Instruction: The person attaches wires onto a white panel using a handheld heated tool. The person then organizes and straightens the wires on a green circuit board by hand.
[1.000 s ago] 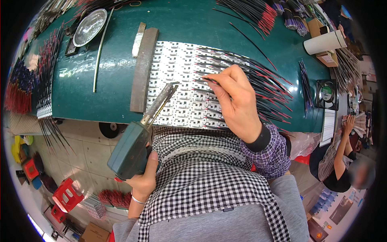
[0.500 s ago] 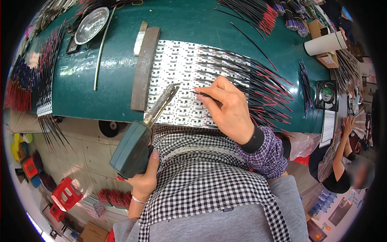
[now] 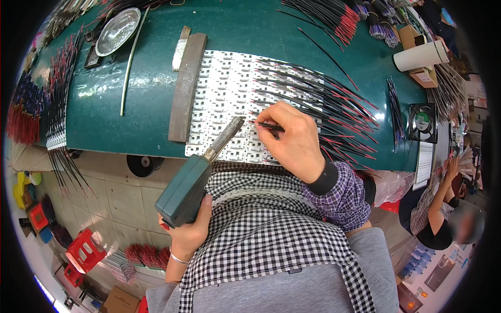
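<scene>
Tool body [image 3: 181, 191] dark green; wires [image 3: 334, 100] black, red-tipped; boards [image 3: 222, 86] white, dark-specked; tabletop [image 3: 148, 107] green; apron [image 3: 261, 240] black-white checked.

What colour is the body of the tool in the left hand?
The tool body is dark green, best seen in the head view.

At left a red stool [image 3: 86, 251] stands on tiled floor [image 3: 121, 201]; at right are a black fan [image 3: 422, 122] and a white roll [image 3: 420, 56].
</scene>
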{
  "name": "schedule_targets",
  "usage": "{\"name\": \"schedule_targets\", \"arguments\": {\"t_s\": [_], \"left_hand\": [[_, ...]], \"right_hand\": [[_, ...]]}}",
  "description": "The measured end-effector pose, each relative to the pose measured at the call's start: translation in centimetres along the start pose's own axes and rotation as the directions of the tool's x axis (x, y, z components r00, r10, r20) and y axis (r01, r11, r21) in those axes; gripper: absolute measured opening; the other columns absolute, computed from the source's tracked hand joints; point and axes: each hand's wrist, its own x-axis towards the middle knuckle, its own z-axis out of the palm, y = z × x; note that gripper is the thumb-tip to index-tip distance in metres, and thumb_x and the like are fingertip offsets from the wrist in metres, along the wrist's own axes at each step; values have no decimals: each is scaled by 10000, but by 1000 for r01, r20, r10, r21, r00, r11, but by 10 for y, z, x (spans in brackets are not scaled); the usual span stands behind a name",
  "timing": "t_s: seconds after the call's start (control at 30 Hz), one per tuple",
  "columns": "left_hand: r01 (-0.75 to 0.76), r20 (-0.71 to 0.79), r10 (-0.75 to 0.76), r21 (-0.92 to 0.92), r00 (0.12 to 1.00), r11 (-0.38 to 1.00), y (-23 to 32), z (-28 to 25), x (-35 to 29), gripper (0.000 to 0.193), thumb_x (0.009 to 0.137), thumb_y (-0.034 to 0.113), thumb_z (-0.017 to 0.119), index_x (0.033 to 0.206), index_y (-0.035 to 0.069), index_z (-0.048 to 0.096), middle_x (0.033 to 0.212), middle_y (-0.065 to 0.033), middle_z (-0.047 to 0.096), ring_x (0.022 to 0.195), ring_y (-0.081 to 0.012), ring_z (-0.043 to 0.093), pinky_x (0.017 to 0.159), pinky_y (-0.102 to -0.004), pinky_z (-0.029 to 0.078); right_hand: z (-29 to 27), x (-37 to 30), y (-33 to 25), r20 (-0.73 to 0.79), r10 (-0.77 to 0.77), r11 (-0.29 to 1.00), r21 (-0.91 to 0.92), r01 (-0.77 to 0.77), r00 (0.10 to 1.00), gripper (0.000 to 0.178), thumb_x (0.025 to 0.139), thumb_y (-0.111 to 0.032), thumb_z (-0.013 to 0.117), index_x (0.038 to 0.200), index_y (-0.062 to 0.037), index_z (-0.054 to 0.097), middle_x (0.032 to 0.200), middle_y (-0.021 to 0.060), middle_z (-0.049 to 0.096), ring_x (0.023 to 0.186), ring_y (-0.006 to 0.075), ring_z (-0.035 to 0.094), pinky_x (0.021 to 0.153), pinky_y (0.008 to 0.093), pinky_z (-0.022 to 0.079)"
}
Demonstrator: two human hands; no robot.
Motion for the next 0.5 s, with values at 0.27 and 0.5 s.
{"name": "schedule_targets", "arguments": {"t_s": [0.27,0.5], "left_hand": [[-27,-82,25,-19,996,999,3,8,6,204,815,52,818,983,-30,738,879,-82,747,713,-137,680,648,-275,534],[-20,-49,21,19,999,1000,5,6,6,189,815,45,810,970,-32,733,861,-74,739,689,-134,667,631,-275,527]], "right_hand": [[1,0,2,2,-23,1000,-21,23,1000,98,807,-50,746,885,-32,689,846,83,679,686,248,707,607,367,541],[1,0,3,3,-26,999,-32,26,1000,86,808,-50,739,874,-32,686,832,87,670,672,257,690,597,376,532]]}}
